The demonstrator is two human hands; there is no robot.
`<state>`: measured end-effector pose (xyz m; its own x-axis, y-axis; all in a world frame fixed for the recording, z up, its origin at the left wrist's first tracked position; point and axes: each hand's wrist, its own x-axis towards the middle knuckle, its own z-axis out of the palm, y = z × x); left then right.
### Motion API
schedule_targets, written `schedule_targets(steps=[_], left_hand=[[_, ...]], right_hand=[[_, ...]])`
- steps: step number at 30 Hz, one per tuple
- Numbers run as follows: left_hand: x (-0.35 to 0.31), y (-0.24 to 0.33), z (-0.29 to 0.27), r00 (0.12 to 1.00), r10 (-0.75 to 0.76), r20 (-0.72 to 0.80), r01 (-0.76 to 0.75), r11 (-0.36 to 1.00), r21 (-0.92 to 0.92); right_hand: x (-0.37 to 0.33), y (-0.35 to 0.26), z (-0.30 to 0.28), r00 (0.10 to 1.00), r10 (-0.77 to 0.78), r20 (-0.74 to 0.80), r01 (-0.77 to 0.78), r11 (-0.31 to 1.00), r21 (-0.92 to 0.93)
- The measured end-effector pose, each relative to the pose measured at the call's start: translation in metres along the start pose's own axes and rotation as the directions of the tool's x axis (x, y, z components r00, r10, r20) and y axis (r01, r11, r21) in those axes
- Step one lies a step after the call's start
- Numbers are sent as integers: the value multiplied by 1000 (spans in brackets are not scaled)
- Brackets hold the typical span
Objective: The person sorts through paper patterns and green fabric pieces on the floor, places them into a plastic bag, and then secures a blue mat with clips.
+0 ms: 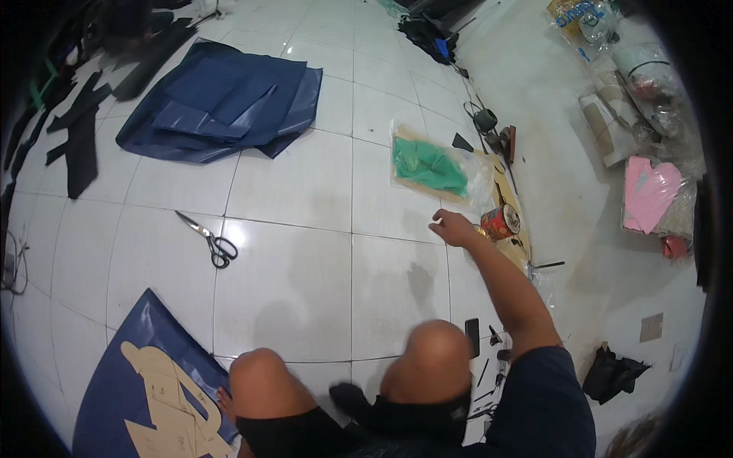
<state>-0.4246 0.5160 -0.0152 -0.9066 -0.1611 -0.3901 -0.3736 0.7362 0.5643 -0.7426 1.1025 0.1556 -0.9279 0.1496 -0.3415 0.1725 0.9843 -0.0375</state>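
Note:
My right hand [456, 228] reaches out over the white tiled floor, with its fingers loosely bent and a gap between thumb and forefinger. Nothing shows in it. Just beyond it stands a red round tin [501, 222], and farther off lies a clear plastic bag with green material [431, 167] inside. Beside my left knee, what looks like part of my left hand [225, 402] rests at the edge of a dark blue sheet [149, 324]; its fingers are mostly hidden. On that sheet lie tan card pattern pieces [172, 404], some with curved edges.
Black-handled scissors [210, 241] lie on the floor at left. Farther back is a folded dark blue sheet [221, 99], with black strips [82, 141] beside it. A phone [473, 337] and small tools lie by my right knee. Packages [651, 195] sit along the right wall.

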Motion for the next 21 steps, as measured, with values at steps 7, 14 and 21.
schedule_targets(steps=[7,14,21], left_hand=[[32,-9,1,989,-135,68,138,990,-38],[53,-37,-27,923,-367,-113,363,930,-56],[-1,-67,-67,781,-551,-293,497,833,-242]], right_hand=[[-5,34,26,986,-41,159,50,997,-53],[110,71,99,989,71,132,-86,991,106],[314,137,160,974,126,-190,-121,992,39]])
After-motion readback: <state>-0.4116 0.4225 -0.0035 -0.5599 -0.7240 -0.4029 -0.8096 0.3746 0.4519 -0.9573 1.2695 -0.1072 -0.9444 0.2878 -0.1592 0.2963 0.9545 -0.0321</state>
